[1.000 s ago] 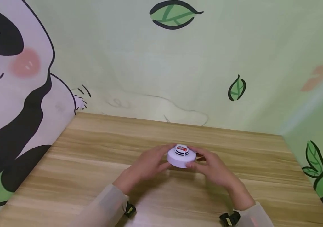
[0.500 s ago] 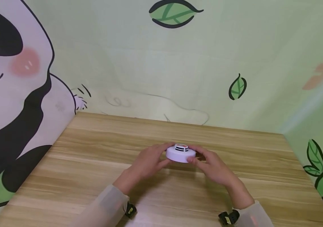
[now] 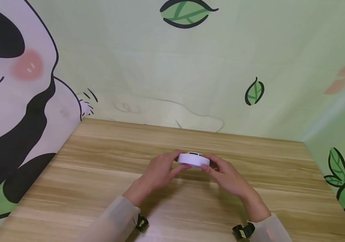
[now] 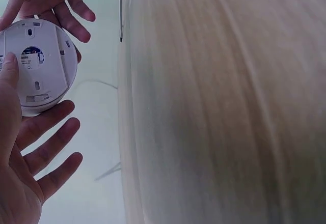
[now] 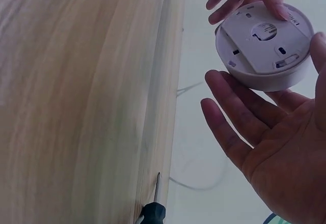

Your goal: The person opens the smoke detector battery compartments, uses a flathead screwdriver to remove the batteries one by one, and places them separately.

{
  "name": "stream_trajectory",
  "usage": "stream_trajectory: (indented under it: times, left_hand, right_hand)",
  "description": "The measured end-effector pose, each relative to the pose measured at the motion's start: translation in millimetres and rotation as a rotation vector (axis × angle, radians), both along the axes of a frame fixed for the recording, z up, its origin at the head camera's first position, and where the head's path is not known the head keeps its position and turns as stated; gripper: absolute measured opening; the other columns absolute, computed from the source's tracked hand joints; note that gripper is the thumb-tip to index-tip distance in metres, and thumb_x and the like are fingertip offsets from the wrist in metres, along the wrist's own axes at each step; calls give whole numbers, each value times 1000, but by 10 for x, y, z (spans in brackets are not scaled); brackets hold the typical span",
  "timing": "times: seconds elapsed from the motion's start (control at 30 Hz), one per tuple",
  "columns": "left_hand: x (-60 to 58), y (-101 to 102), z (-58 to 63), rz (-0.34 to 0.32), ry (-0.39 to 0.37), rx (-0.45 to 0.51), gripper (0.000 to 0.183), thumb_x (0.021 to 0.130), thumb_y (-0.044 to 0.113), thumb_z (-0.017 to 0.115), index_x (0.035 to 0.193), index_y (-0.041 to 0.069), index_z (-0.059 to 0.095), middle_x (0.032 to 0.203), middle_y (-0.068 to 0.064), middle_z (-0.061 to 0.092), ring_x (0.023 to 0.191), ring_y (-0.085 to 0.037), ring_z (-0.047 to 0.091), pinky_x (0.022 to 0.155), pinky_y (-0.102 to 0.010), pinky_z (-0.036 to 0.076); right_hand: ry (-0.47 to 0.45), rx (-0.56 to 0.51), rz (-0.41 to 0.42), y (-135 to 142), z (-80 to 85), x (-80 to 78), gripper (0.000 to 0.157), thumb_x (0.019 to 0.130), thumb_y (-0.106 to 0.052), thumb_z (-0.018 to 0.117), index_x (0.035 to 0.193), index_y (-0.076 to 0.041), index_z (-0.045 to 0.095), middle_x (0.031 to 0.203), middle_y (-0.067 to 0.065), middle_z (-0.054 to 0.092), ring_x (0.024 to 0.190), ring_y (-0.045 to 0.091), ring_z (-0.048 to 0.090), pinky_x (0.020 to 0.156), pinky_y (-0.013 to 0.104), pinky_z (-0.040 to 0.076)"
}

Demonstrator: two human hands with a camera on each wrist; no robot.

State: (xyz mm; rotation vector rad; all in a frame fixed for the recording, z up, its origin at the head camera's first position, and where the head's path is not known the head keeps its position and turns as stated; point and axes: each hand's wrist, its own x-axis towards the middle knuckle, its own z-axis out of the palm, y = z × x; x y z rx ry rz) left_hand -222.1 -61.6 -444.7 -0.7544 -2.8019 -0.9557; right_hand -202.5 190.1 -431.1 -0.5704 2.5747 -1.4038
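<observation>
the left hand (image 3: 159, 170) and right hand (image 3: 230, 178) pinch the white round device (image 3: 193, 160) from opposite sides; even, light pressure should steady it.

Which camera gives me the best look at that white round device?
The right wrist view: it frames nearly the whole white round device, slotted back and side included. The left wrist view crops it at the frame edge, and a thumb covers part. The head view mostly shows its side.
</observation>
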Motion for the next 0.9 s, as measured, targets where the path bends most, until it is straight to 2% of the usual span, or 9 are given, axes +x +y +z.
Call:
stream_trajectory:
  times: [0.1, 0.27, 0.47, 0.57, 0.8, 0.9]
  left_hand:
    - [-6, 12, 1, 1, 1, 8, 47, 100, 49, 65, 134, 17, 64, 113, -2, 77, 102, -25, 74, 84, -42, 62]
    - [-13, 33, -5, 2, -11, 49, 45, 100, 50, 64, 130, 16, 65, 109, -2, 77, 100, -25, 74, 81, -41, 61]
    - [4, 26, -26, 26, -59, 123, 40, 100, 49, 65, 127, 19, 64, 101, 2, 76, 85, -14, 67, 72, -30, 56]
    - [9, 23, -45, 11, -76, 159, 35, 100, 46, 66, 123, 20, 64, 100, 3, 76, 85, -11, 66, 72, -27, 56]
    - [-1, 33, -50, -13, -130, 252, 34, 101, 36, 68, 129, 19, 59, 101, 1, 75, 92, -13, 70, 81, -32, 61]
    - [-18, 42, -41, -24, -142, 275, 36, 102, 32, 68, 132, 17, 57, 99, 1, 73, 91, -13, 69, 83, -32, 61]
  right_hand:
    - [2, 7, 3, 7, -9, -7, 45, 104, -36, 63, 142, -12, 57, 123, 9, 70, 108, 21, 65, 92, 34, 59]
    - [45, 3, 7, 8, -22, -15, 39, 102, -26, 67, 137, -10, 59, 119, 8, 71, 106, 21, 66, 91, 36, 61]
    - [64, -8, -5, -7, -56, -10, 36, 103, -23, 65, 135, -8, 59, 120, 11, 73, 106, 21, 68, 89, 31, 62]
    - [42, -17, -13, -11, -76, -2, 35, 104, -24, 64, 135, -8, 58, 122, 12, 73, 107, 22, 69, 90, 31, 62]
    - [-12, -94, -8, -19, -63, -19, 34, 108, -25, 57, 138, -9, 52, 127, 18, 71, 114, 31, 71, 98, 51, 62]
    - [-17, -83, -20, -26, -47, -28, 38, 109, -30, 54, 140, -9, 50, 124, 16, 73, 111, 32, 72, 98, 53, 62]
